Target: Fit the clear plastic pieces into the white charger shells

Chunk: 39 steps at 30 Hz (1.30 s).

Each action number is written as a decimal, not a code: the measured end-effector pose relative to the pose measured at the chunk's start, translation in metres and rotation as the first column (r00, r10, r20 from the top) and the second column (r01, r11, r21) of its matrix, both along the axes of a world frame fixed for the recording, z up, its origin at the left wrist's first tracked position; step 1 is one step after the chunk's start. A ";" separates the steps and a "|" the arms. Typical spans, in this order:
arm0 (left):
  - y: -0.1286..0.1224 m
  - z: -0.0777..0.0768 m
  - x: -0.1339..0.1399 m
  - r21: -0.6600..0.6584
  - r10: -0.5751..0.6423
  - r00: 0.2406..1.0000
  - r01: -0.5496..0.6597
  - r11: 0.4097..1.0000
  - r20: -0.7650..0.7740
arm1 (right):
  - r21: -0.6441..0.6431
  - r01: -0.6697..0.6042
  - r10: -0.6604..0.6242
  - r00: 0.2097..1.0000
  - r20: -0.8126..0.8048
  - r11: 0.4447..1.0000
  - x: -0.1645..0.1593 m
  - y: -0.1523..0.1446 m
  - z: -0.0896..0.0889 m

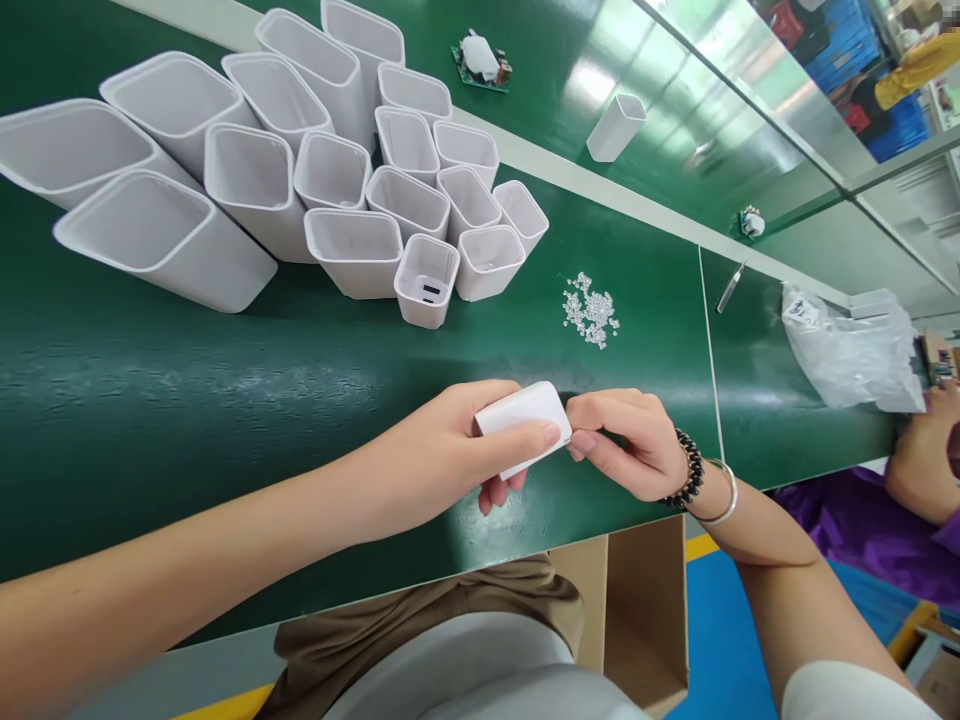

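Note:
My left hand (442,445) grips a white plastic housing (523,412), a small box with rounded edges, thumb on its upper face and fingers beneath. It is held above the green bench near the front edge. At the right end of this housing, the thumb and forefinger of my right hand (634,440) are pinched together and touch it or nearly so. Whatever lies between those fingertips is too small or hidden to make out. Beyond my right hand lies a loose pile of tiny clear pieces (598,312).
Several open white housings (352,250) stand grouped at the back left. Behind the pale strip are a circuit board (480,60) and another housing (616,128). To the right lie a metal tool (730,288) and a clear plastic bag (855,350). A person in purple (847,540) sits at right.

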State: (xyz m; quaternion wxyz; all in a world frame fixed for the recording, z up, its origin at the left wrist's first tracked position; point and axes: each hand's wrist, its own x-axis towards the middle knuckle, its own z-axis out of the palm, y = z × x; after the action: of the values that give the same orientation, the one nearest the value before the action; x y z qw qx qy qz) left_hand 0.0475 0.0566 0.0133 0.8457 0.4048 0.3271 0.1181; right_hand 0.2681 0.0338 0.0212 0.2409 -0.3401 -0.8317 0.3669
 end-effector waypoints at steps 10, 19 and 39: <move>0.000 -0.002 0.001 0.011 0.007 1.000 -0.007 1.000 0.003 | 0.016 0.006 -0.006 1.000 -0.023 1.000 -0.001 -0.001 -0.002; 0.000 -0.003 0.000 0.022 0.033 0.999 -0.033 0.999 -0.006 | -0.015 0.097 -0.097 0.994 -0.050 0.995 -0.006 -0.005 -0.007; -0.010 0.005 0.002 0.093 0.011 1.000 -0.011 0.996 0.002 | 0.516 -0.200 0.076 0.965 0.251 0.833 -0.010 0.002 0.015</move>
State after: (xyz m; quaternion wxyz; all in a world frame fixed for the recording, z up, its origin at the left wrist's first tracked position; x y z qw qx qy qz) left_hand 0.0495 0.0467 0.0180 0.8255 0.4418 0.3228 0.1382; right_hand 0.2585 0.0358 0.0360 0.2055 -0.2363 -0.9449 0.0957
